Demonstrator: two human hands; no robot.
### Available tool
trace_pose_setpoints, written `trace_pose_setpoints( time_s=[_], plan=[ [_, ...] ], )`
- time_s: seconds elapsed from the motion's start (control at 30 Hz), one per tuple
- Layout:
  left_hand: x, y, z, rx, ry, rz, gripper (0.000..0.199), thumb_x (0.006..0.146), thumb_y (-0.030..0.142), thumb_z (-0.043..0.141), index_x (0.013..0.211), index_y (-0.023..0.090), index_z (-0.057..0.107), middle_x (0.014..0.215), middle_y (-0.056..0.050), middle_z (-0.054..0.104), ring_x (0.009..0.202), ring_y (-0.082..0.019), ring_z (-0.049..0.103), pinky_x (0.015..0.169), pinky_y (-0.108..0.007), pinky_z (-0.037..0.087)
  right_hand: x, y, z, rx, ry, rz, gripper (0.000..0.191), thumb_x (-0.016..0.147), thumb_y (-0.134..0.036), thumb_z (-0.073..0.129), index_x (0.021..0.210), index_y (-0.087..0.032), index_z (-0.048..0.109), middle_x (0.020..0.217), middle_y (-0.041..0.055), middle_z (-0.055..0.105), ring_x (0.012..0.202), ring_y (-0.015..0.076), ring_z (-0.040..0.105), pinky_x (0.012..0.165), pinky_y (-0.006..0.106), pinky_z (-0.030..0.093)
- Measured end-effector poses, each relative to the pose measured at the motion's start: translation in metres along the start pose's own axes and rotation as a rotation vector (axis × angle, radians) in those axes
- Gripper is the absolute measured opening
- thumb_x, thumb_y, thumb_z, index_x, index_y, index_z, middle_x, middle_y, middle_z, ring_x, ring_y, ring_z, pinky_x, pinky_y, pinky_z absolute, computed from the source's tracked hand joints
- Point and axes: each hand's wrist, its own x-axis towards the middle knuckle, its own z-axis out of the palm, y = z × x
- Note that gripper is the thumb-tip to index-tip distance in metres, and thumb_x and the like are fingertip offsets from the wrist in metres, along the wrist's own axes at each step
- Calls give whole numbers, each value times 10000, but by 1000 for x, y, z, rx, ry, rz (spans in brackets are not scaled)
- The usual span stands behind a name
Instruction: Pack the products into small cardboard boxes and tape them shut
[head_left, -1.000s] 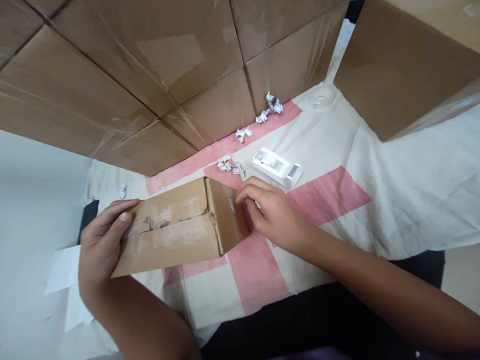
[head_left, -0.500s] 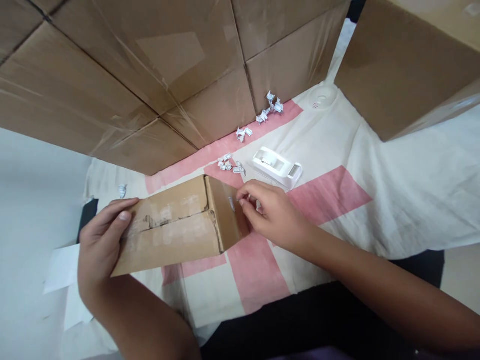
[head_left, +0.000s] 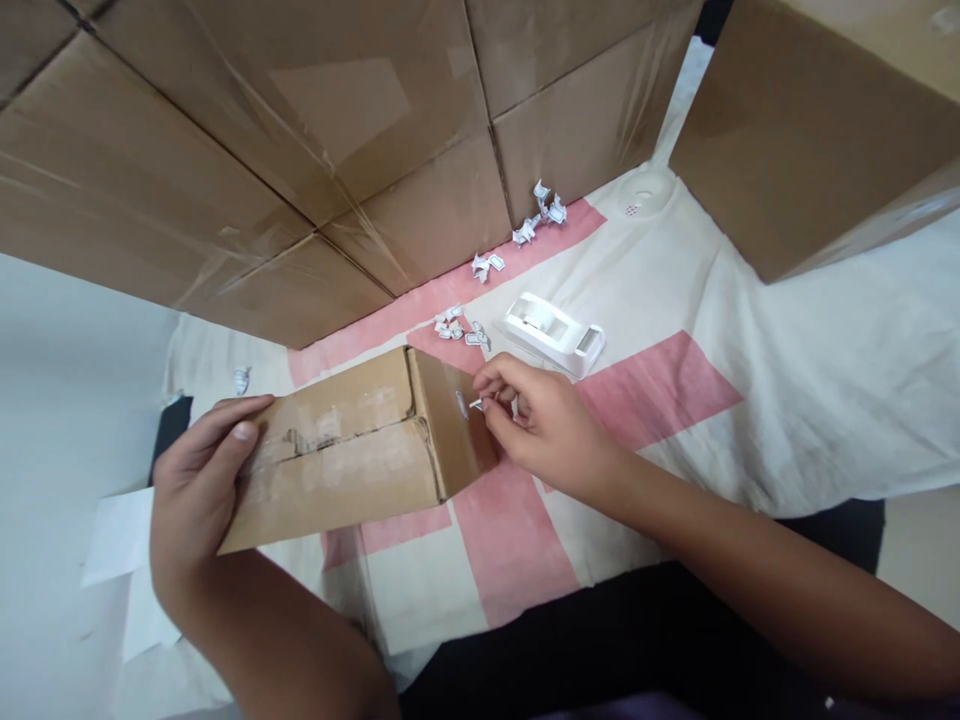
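Observation:
A small brown cardboard box [head_left: 345, 450] is tilted above the cloth, with clear tape over its top seam. My left hand [head_left: 206, 480] grips its left end, thumb on the top face. Beside the right end face, my right hand [head_left: 532, 415] pinches a small white paper piece [head_left: 475, 404] between thumb and fingertips. A small pale label [head_left: 461, 404] lies on that end face. Beyond the box, several small white paper pieces [head_left: 454, 326] rest on the cloth, near a white tape dispenser [head_left: 555, 335].
Large taped cardboard boxes [head_left: 360, 130] form a wall at the back. Another big box [head_left: 810, 140] stands at the right. More paper pieces [head_left: 540, 215] lie along the wall's foot on the pink and white cloth [head_left: 645, 390]. White sheets [head_left: 120, 535] are at the left.
The white piece in my right fingertips shows more clearly now. My left hand and the box have shifted very slightly left.

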Motion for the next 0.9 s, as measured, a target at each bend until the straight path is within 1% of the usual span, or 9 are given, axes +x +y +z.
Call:
trace_pose_setpoints(
  time_s=[0.1,0.2,0.3,0.37,0.43,0.5,0.57,0.73,0.9],
  plan=[
    [2,-3,0,-2,12,22,307,855,483,698,1030,240,767,1155,-34,728,1123,-235,630,980,-319,457,2,0,-2,-36,-14,-68,175,913,-66,514,922,-208,616,869,-5,654,729,119,583,681,261,454],
    [3,-6,-1,-7,13,22,311,854,491,701,1034,247,771,1149,-34,731,1101,-232,636,951,-317,462,3,1,-3,-54,-24,-148,227,927,-44,482,920,-196,650,951,25,624,793,127,594,715,271,468],
    [3,-6,-1,-25,20,34,300,852,487,711,1027,253,776,1134,-30,732,1093,-230,638,947,-320,463,2,2,-3,-75,-64,-195,261,930,-25,441,930,-194,639,994,40,607,866,143,612,753,281,485],
    [2,-5,0,-35,18,54,278,855,476,712,1014,258,779,1110,-25,733,1085,-225,638,943,-319,463,0,3,-3,-113,-110,-193,278,933,-19,416,993,-200,618,1026,44,633,913,159,626,797,300,496],
    [3,-4,1,-40,8,91,253,861,459,707,1002,262,779,1093,-19,734,1082,-220,636,942,-318,461,-1,4,-2,-174,-154,-162,317,938,-31,417,1132,-216,586,1085,51,657,943,179,637,825,325,502],
    [3,-3,2,-45,-11,133,226,868,438,699,988,263,777,1094,-16,734,1092,-218,634,951,-321,458,-3,4,-1,-242,-197,-130,401,935,-46,441,1274,-242,526,1139,60,667,959,201,644,829,344,504],
    [4,-3,2,-54,-28,154,207,870,420,695,975,261,773,1102,-15,734,1101,-219,633,958,-326,457,-4,5,-1,-292,-240,-129,467,930,-57,466,1347,-266,486,1149,64,670,974,215,646,826,348,503],
    [4,-4,2,-57,-23,137,205,863,417,700,976,262,772,1103,-14,739,1090,-220,640,954,-331,461,-2,3,-12,-333,-339,-133,485,943,-96,504,1376,-315,486,1118,45,672,966,213,649,826,335,504],
    [2,1,3,-43,-12,127,202,853,425,698,960,270,772,1085,-7,740,1087,-221,641,952,-337,460,3,-1,-23,-339,-402,-172,495,945,-87,492,1391,-302,481,1113,45,674,992,219,664,877,354,511]
  ],
)
